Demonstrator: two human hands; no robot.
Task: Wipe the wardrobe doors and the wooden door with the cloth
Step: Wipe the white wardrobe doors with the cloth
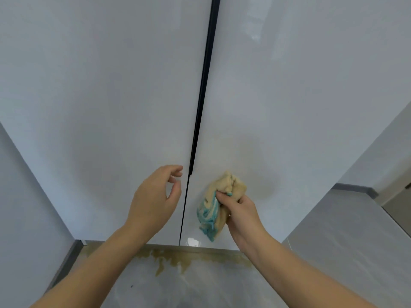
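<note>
My right hand (241,215) grips the cloth (219,204), bunched low on the right door (289,107). Left hand (153,201) is loose and empty at the gap (200,103). Unwiped panel runs up from the cloth.

A single head-worn wide-angle camera looks forward and down, close to the white wardrobe doors (111,85), which fill most of the view, with the floor (200,281) at the bottom edge.
</note>
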